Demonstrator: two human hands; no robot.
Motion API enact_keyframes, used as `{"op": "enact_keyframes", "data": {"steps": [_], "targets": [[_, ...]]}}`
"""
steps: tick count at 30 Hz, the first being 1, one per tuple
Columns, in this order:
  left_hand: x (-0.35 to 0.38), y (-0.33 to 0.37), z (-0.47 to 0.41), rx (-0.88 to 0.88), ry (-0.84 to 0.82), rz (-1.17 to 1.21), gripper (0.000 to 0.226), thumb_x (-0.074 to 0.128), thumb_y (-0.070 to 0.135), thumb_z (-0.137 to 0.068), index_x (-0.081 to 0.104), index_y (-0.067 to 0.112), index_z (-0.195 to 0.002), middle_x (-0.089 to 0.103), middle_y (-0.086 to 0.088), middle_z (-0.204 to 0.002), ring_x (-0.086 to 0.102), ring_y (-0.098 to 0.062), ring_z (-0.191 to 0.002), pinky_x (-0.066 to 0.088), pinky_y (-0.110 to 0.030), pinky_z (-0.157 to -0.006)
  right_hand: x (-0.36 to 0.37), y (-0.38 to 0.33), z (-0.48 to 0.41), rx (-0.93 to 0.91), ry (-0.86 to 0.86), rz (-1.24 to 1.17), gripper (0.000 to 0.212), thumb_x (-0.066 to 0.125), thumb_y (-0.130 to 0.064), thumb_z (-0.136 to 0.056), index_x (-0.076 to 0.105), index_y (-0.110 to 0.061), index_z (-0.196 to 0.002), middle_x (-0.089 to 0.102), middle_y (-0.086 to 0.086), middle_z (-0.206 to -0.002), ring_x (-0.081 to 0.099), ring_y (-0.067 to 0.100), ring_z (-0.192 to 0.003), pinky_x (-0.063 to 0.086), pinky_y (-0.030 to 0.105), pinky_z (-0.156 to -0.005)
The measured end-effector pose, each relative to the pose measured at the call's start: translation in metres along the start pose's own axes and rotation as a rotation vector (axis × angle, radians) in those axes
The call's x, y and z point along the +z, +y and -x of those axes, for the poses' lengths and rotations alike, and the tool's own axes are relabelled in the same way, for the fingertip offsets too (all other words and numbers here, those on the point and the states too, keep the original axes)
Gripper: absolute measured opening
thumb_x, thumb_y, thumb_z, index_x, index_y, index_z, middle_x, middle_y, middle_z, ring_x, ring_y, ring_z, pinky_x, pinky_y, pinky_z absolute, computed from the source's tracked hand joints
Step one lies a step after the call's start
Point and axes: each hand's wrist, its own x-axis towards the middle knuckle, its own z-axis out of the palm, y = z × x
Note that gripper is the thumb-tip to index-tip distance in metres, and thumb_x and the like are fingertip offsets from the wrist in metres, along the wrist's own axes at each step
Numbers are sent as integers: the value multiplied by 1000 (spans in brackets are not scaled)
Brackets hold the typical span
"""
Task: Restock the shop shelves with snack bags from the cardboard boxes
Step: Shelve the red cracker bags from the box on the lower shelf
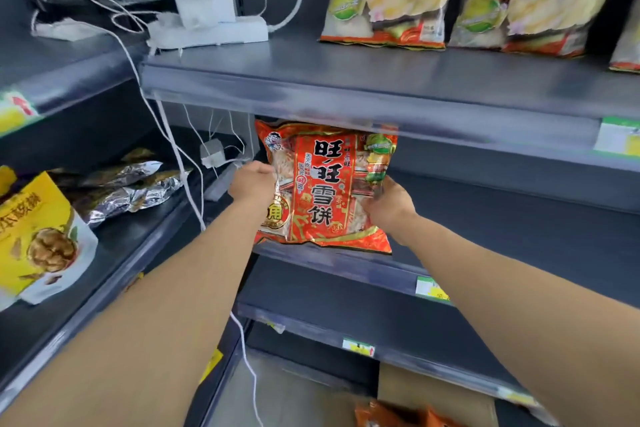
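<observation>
The red snack bag (pixel 325 187) stands upright at the front of the middle shelf (pixel 485 218), the left hand (pixel 252 182) and right hand (pixel 389 204) gripping its side edges (light, puffy, slick film, brittle contents—best held by the sides).

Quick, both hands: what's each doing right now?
Left hand: holds the red snack bag by its left edge.
Right hand: holds the same bag's right edge.

Red-gold snack bag (pixel 327 184); grey shelf (pixel 346 80); white cables (pixel 173 135).
</observation>
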Motion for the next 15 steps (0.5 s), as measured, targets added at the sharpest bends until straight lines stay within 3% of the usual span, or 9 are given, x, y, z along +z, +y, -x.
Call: {"op": "enact_keyframes", "data": {"steps": [5, 7, 9, 12, 15], "targets": [[18, -10, -44, -25, 30, 85, 21, 58, 1, -87, 70, 18, -82, 73, -7, -102, 68, -30, -99, 52, -30, -78, 27, 5, -41, 64, 54, -105, 44, 57, -9, -81, 52, -12, -125, 60, 15, -122, 59, 34, -110, 52, 46, -93], [25, -14, -58, -29, 40, 110, 21, 57, 1, -88, 71, 16, -85, 73, -6, -99, 68, -26, -90, 51, -28, -76, 35, 5, -51, 83, 48, -107, 43, 50, -2, -84, 52, -13, -126, 60, 16, -122, 60, 33, -108, 54, 41, -89], [32, -16, -69, -20, 38, 130, 20, 57, 1, -89, 69, 16, -85, 71, -5, -95, 63, -19, -81, 50, -24, -73, 41, 4, -61, 89, 52, -124, 48, 40, 3, -88, 50, -18, -130, 57, 16, -125, 60, 30, -101, 53, 35, -74], [40, -16, -84, 7, 38, 173, 18, 58, 1, -89, 72, 12, -92, 68, -3, -91, 61, -15, -78, 51, -24, -68, 49, 6, -78, 62, 91, -159, 50, 37, 0, -90, 47, -21, -134, 54, 16, -127, 53, 25, -82, 39, 26, -51], [46, -16, -99, 25, 36, 204, 18, 58, 2, -90, 73, 11, -94, 71, -7, -95, 60, -16, -73, 52, -28, -69, 53, 3, -87, 37, 108, -212, 45, 39, -3, -91, 49, -23, -130, 56, 14, -124, 59, 28, -89, 41, 25, -52]]}}
